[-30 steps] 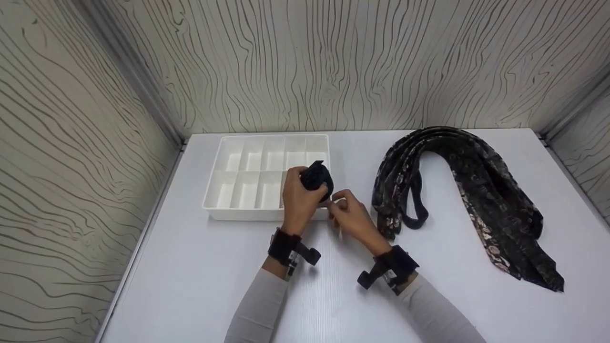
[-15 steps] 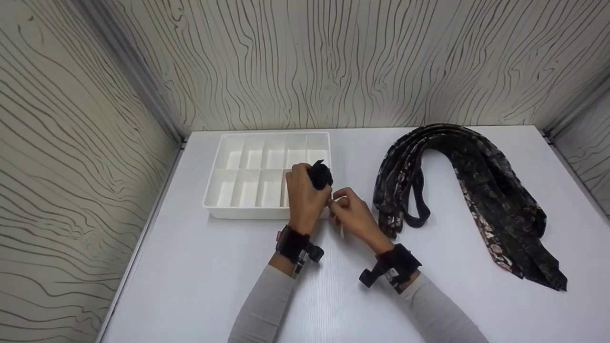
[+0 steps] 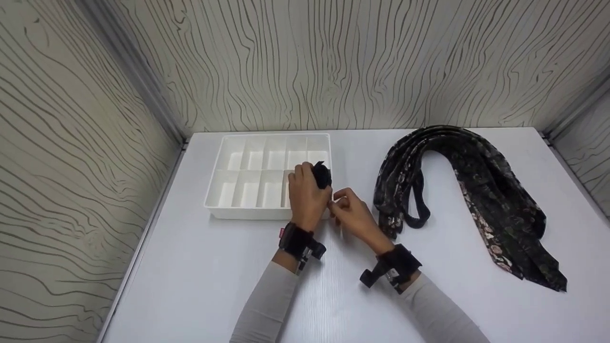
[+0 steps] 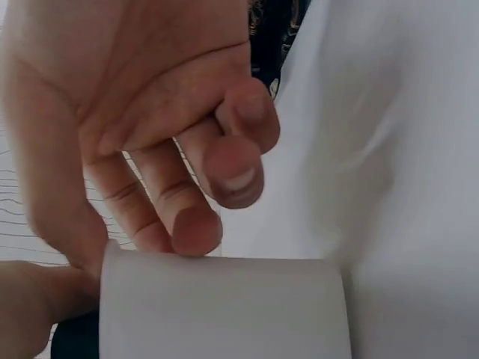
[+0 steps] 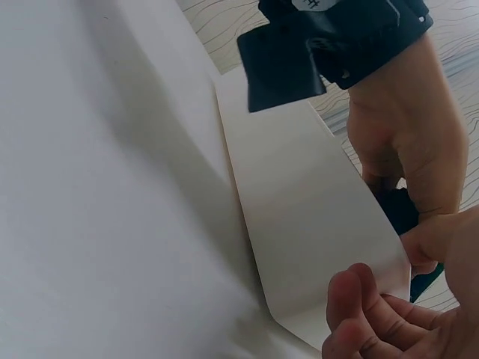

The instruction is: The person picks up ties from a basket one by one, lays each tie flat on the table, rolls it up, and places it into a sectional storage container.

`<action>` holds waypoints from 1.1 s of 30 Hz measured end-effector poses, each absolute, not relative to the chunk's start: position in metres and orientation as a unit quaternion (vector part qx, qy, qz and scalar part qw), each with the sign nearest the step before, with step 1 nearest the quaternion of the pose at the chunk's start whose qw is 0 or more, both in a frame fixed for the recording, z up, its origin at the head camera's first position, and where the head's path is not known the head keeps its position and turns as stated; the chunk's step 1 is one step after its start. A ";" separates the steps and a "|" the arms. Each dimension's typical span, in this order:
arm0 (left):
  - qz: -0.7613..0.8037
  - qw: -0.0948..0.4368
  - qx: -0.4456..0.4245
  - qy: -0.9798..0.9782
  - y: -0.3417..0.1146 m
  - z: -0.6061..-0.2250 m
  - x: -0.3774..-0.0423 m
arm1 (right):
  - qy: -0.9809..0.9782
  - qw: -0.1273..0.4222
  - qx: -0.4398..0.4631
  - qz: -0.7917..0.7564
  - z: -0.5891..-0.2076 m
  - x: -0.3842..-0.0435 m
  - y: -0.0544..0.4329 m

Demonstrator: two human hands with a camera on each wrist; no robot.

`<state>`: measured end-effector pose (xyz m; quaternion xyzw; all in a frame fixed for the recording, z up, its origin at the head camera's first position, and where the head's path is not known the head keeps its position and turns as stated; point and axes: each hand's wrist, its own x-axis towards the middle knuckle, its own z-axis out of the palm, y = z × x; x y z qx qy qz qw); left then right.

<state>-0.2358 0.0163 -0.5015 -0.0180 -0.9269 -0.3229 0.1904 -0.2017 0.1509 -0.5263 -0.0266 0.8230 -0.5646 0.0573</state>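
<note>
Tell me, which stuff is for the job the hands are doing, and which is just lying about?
In the job:
dark bundle, held by the left hand
white tray, with the right hand at its near right corner

Just lying about:
dark flowery ties, on the table's right side; untouched, though maybe for later

Left wristband (image 3: 297, 240): red tag (image 3: 282, 233) on its outer edge, lettering too small to read.
Black mount (image 5: 283, 69), right wrist view: white mark (image 5: 310, 3), cut off, unreadable.
</note>
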 end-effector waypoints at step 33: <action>-0.440 0.128 -0.071 -0.886 -0.021 -0.504 -0.235 | 0.830 0.064 -0.054 -0.552 -0.527 -0.198 0.156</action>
